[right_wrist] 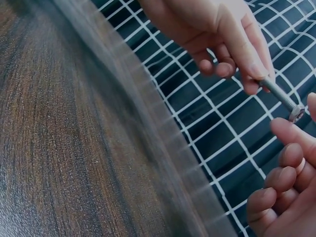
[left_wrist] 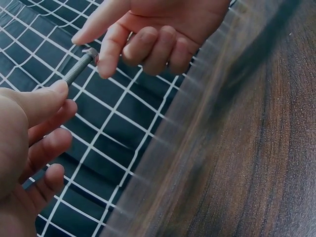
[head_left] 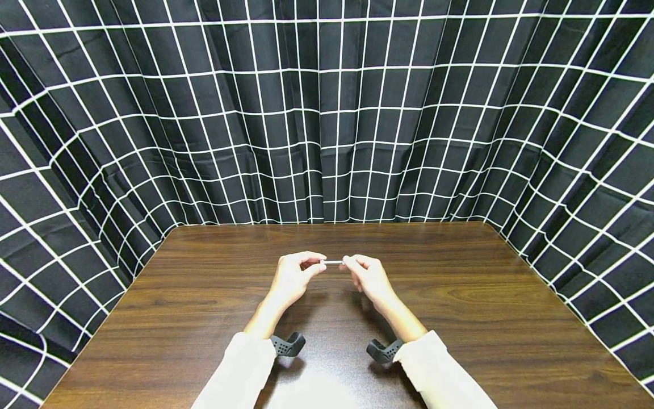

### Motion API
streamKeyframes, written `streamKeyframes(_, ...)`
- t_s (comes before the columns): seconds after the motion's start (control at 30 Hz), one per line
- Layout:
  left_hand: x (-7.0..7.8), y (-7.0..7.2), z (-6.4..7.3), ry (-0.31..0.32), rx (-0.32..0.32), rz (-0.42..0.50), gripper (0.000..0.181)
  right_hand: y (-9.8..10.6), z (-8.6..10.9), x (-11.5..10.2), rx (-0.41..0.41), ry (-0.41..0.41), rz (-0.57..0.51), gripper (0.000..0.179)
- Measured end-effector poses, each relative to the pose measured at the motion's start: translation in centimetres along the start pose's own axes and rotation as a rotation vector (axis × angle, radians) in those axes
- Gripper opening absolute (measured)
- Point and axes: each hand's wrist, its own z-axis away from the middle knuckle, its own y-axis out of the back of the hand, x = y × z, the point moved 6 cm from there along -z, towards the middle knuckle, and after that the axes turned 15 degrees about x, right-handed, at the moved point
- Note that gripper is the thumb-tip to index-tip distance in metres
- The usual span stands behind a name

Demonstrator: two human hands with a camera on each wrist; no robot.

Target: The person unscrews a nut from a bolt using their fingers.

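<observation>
Between the two hands, above the table, is a slim grey metal bolt [head_left: 333, 262]. The left hand [head_left: 292, 279] pinches one end of its threaded shank [right_wrist: 280, 94] between thumb and forefinger. At the other end sits a hexagonal piece [right_wrist: 296, 113]; whether it is the bolt's head or a nut I cannot tell. The right hand [head_left: 372, 278] has its thumb and forefinger spread around that piece, with a gap at the thumb in the left wrist view. Its forefinger [left_wrist: 107, 59] is very close to the piece, perhaps touching. The right hand's other fingers are bent toward the palm.
A brown wood-grain table [head_left: 214, 295] lies beneath both hands. Black curtain with a white grid [head_left: 286, 142] surrounds its back and sides. Dark wrist mounts [head_left: 289, 344] stick out inward from the white sleeves [head_left: 237, 369], low over the tabletop.
</observation>
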Motion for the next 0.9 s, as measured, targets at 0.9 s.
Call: streamKeyframes(0.9,0.0,0.0,0.1,-0.025,0.016,-0.005,0.015,-0.2,0.4,-0.4,-0.088,-0.125,-0.092,0.028)
